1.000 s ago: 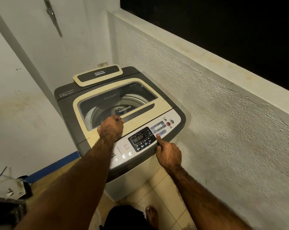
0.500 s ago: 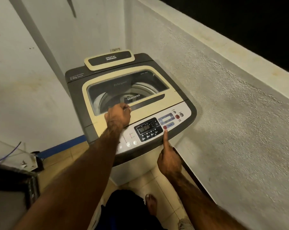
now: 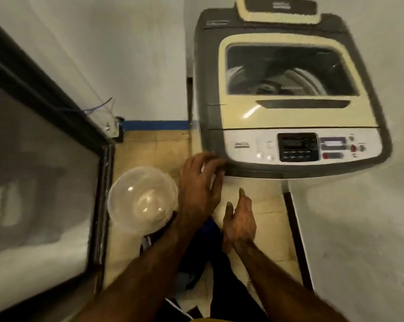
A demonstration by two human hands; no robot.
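Head view: The person is standing in front of a washer (image 3: 289,117) and looking down. The washer is sitting on the floor (image 3: 263,228) at the top right, close to the walls. Its lid (image 3: 238,112) is lying shut, and the drum is showing through the dark window. The button panel (image 3: 297,147) is running along the front edge.

The left hand (image 3: 199,189) is hanging wide by the front left corner of the washer. Its fingers are spread and a little bent, and it is holding nothing. The fingertips are right at the corner, but the picture is blurry, so I cannot tell if they are touching it.

The right hand (image 3: 241,221) is hanging lower, in front of the washer. Its fingers are straight and close together, and it is holding nothing too.

A clear bowl (image 3: 141,201) is sitting on the floor just beside the left hand. A big dark glass door (image 3: 33,170) is standing on the left.

No hand is on the buttons, so I think the washer step is pausing. The bowl is looking like the next thing. For that, the left hand is needing to go a little left and down, then close on the rim. The bowl is thin and light, so a soft grip is looking best.
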